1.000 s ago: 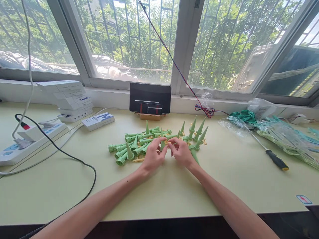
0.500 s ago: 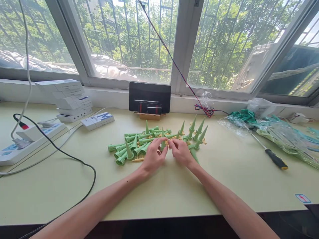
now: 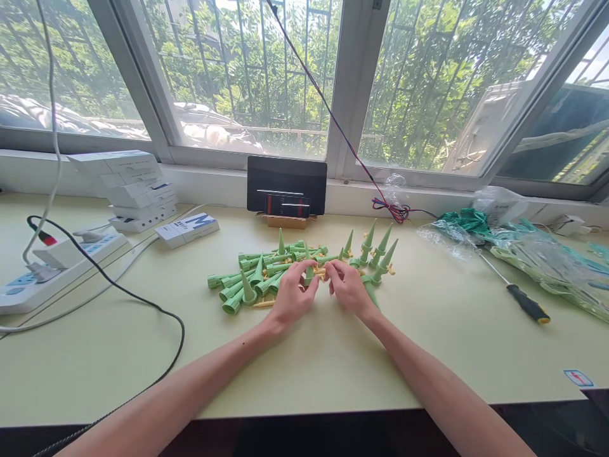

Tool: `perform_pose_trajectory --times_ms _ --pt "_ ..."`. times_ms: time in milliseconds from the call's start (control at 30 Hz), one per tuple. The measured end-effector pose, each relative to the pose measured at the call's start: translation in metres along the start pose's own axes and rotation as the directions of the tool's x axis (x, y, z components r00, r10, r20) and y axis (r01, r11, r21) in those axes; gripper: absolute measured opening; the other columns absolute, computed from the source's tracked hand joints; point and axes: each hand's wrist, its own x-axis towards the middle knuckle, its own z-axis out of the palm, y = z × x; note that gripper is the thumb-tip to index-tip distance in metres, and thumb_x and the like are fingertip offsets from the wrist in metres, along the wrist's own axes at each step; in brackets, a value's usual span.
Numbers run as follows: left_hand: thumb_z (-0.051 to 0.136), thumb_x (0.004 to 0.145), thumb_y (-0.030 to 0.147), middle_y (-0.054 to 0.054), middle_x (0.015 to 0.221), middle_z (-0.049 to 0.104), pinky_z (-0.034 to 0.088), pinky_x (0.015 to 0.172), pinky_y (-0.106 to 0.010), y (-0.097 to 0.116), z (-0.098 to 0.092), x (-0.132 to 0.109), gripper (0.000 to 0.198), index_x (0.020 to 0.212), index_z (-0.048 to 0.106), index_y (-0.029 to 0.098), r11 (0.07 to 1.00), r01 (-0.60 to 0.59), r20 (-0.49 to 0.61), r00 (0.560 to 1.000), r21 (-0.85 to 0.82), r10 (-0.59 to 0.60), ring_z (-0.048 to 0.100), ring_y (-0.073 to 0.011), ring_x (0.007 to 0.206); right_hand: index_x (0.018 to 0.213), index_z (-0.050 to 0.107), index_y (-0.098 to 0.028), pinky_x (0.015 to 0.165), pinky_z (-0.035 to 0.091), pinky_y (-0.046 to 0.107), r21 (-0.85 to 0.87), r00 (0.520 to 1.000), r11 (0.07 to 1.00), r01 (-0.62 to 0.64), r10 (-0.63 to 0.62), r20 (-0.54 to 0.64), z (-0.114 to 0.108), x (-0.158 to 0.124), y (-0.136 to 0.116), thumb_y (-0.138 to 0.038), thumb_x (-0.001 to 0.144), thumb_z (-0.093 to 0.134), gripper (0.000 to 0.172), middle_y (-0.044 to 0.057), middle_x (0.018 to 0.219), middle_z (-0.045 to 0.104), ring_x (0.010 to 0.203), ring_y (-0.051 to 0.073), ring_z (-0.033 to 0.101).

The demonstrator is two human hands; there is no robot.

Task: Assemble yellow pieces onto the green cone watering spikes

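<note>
My left hand [image 3: 291, 293] is closed around a green plastic plant watering spike [image 3: 308, 271], its pointed end up. Close by on the right, my right hand [image 3: 349, 289] pinches a small yellow plastic piece [image 3: 322, 273] at the spike's side; the fingers partly cover it. Left of my hands lies a pile of green watering spikes [image 3: 233, 292], some flat and some standing, with yellow pieces [image 3: 264, 304] among them. Beyond my right hand stand several spikes fitted with yellow parts [image 3: 380, 261].
A phone [image 3: 287, 206] leans on a black tablet [image 3: 304, 174] at the back. White boxes [image 3: 140, 190], a power strip [image 3: 102, 251] and a black cable [image 3: 157, 311] occupy the left. On the right lie a screwdriver [image 3: 528, 304] and plastic bags [image 3: 547, 254].
My right hand has drawn slightly right, away from the left, so more of the yellow piece shows between them. The left hand has barely moved.
</note>
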Motion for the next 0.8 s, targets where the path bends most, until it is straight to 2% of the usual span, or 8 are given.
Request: perform_pose_trajectory --times_ms 167,400,600,800 --pt "0.058 0.088 0.03 -0.004 0.097 0.059 0.051 0.052 -0.022 -0.0011 0.0009 -0.0001 0.026 0.111 0.064 0.021 1.0 0.0 -0.001 1.0 -0.001 0.0 0.048 -0.0084 0.058 0.078 0.055 -0.021 0.052 0.044 0.028 0.027 0.999 1.0 0.013 -0.014 0.04 0.0017 -0.0001 0.0015 -0.05 0.095 0.047 0.035 0.001 0.072 0.061 0.048 0.013 0.052" --pt "0.057 0.088 0.03 -0.004 0.097 0.057 0.05 0.051 -0.022 -0.0017 0.0012 -0.001 0.027 0.112 0.063 0.022 1.0 -0.007 0.01 1.0 0.004 0.007 0.048 -0.0084 0.059 0.071 0.049 -0.022 0.052 0.041 0.028 0.006 0.999 1.0 0.006 -0.006 0.033 0.0018 -0.0006 0.0013 -0.049 0.095 0.046 0.036 -0.002 0.058 0.051 0.047 0.014 0.049" --pt "0.057 0.088 0.029 -0.005 0.1 0.058 0.05 0.049 -0.021 0.0013 0.001 -0.002 0.026 0.112 0.064 0.021 1.0 -0.023 0.027 0.999 -0.004 0.023 0.047 -0.0081 0.058 0.067 0.05 -0.021 0.054 0.039 0.028 -0.092 1.0 0.996 -0.021 0.022 0.014 0.0005 0.0007 0.0002 -0.05 0.096 0.043 0.042 -0.002 0.049 0.049 0.048 0.014 0.047" --pt "0.057 0.088 0.027 -0.005 0.098 0.058 0.05 0.051 -0.021 0.0008 0.0011 -0.0025 0.026 0.113 0.064 0.021 0.998 -0.056 0.04 0.998 0.007 0.056 0.048 -0.0091 0.061 0.06 0.048 -0.021 0.051 0.035 0.026 -0.083 1.0 0.996 -0.024 0.025 0.01 0.0008 0.0006 0.0001 -0.056 0.096 0.041 0.051 -0.003 0.045 0.042 0.045 0.013 0.041"
